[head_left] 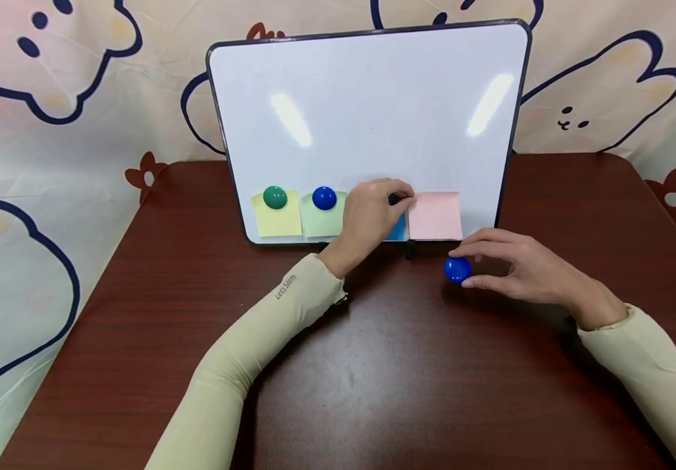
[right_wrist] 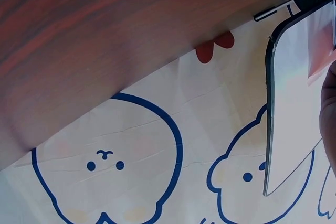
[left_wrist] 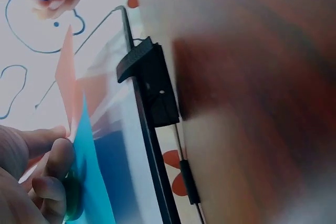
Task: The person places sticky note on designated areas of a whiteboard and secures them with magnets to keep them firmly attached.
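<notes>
My left hand [head_left: 370,212] is at the whiteboard's [head_left: 373,117] lower part. Its thumb and fingertip pinch the left edge of a pink sticky note [head_left: 436,215]. Behind those fingers, a green round magnet [left_wrist: 73,198] sits on a blue sticky note [left_wrist: 92,182], mostly hidden in the head view. Out in front of the board's lower right corner, my right hand [head_left: 520,271] holds a round blue magnet [head_left: 457,269] between thumb and fingers. Only a sliver of that hand [right_wrist: 328,114] shows in the right wrist view.
Left of my left hand, a yellow note [head_left: 279,225] bears a green magnet [head_left: 275,197], and a light green note [head_left: 320,225] bears a blue magnet [head_left: 324,198]. The board stands on black feet [head_left: 411,249] on a dark wooden table [head_left: 350,391], before a cartoon-printed cloth [head_left: 584,124].
</notes>
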A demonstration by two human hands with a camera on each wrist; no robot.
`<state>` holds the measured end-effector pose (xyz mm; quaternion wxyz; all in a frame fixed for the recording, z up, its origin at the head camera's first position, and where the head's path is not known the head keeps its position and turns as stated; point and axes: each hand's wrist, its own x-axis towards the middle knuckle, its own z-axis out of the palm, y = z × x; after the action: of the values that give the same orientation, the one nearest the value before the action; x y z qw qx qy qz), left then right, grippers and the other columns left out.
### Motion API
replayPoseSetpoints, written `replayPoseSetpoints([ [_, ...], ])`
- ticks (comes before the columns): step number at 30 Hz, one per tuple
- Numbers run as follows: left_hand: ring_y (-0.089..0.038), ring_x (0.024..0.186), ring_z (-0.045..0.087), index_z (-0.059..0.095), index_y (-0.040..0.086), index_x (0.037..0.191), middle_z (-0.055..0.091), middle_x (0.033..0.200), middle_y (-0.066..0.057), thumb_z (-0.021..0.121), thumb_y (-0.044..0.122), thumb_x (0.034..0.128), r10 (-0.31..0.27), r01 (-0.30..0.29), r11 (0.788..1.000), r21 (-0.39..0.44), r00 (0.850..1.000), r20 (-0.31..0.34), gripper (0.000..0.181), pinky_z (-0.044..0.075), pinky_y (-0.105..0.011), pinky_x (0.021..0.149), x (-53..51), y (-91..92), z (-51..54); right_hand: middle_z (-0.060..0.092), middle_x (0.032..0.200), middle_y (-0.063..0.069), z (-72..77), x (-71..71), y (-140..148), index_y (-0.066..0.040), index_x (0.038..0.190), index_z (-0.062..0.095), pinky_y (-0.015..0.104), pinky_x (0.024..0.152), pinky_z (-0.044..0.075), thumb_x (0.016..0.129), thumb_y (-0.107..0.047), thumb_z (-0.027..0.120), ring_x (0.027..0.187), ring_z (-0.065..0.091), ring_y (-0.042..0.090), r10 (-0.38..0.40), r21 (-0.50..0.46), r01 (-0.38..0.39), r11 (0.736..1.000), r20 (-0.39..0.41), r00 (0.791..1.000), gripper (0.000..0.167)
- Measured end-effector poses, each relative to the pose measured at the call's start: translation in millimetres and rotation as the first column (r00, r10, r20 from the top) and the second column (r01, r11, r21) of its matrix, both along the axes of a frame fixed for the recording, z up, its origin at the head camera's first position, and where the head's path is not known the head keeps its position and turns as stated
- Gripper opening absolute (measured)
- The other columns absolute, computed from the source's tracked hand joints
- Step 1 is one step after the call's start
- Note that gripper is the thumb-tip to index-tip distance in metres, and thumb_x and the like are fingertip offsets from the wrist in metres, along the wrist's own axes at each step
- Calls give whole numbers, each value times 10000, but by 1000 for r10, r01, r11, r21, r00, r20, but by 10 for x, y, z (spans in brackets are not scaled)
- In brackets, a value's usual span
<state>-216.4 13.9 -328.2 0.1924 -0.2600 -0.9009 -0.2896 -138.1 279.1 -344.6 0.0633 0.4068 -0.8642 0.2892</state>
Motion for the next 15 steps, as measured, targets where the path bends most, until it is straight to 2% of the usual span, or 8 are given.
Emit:
replayPoseSetpoints([
  [8, -87, 923, 714, 790, 166, 998, 781, 973, 28, 705, 293, 934, -2, 2, 1000, -25, 1000, 20, 166, 546, -227, 817, 6, 20, -1, 652, 1217, -66, -9, 8, 19, -242, 1246, 691, 93, 846, 503, 697, -95, 898, 1015, 596, 16, -50, 12, 50, 999, -11, 999, 605],
  [15, -87, 920, 718, 793, 170, 995, 782, 970, 30, 717, 304, 924, 16, -15, 1000, -18, 1000, 18, 169, 546, -223, 815, 12, 16, -12, 654, 1211, -39, 4, -44, 4, -207, 1244, 691, 89, 803, 501, 669, -63, 906, 961, 577, 18, -70, 1, 71, 998, -53, 996, 631],
])
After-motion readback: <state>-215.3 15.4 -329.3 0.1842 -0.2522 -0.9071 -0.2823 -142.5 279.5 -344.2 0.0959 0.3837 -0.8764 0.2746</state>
